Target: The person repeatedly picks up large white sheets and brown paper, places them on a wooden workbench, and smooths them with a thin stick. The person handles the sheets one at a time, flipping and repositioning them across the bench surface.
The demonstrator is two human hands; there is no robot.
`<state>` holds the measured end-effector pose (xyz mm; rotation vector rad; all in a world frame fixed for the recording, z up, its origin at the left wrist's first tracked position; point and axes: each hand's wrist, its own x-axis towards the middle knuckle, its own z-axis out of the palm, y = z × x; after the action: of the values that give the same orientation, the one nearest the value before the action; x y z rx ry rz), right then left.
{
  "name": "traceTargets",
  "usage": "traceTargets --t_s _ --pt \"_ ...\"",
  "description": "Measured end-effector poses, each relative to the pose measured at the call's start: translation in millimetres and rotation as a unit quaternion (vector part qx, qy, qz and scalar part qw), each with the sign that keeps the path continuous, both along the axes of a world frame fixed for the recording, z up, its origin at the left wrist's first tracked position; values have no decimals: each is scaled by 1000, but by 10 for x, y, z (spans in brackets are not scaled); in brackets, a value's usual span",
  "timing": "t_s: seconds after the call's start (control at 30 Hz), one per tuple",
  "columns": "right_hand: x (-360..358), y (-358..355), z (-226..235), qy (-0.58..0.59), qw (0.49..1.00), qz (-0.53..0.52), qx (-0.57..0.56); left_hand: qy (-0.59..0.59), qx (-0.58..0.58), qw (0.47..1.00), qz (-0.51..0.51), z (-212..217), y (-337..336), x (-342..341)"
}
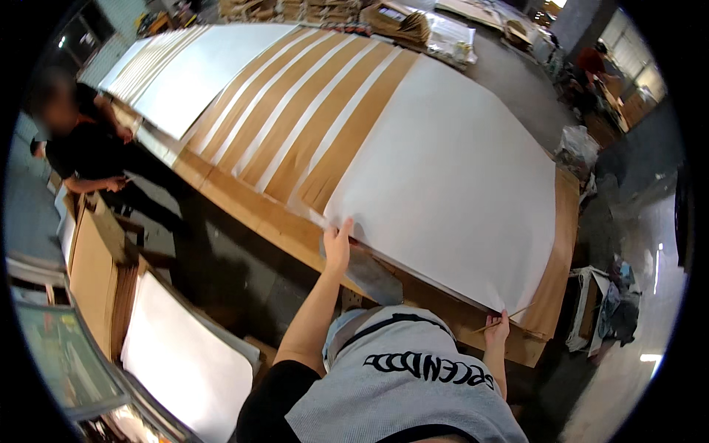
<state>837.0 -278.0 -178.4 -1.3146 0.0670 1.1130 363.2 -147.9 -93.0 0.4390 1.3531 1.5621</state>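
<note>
A large white sheet [450, 170] lies over the right part of a long table, on top of brown sheets. My left hand [338, 245] pinches its near left corner, thumb on top. At the near right corner my right hand [498, 328] closes on the sheet's edge and also holds a thin wooden stick [523, 308], which sticks out on both sides of the fingers. Left of the sheet, brown sheets [295, 166] lie fanned in overlapping strips with white bands between them.
The table's wooden edge [244, 203] runs along the near side. At the left stands a person in dark clothes [92, 140]. Stacked brown boards [92, 273] and a white panel [185, 354] stand at lower left. Bagged scraps [580, 148] sit off the table's right end.
</note>
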Motion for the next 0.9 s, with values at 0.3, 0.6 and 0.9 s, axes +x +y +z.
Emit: traceTargets --t_s 0.3,0.6,0.9 --pt "138 -31 -146 23 999 31 27 155 -77 983 60 -258 37 -523" --pt "-142 107 146 3 999 -49 -19 23 -51 991 124 -267 77 -422" --pt "-165 55 124 14 1000 -28 3 6 -36 991 130 -250 52 -427"
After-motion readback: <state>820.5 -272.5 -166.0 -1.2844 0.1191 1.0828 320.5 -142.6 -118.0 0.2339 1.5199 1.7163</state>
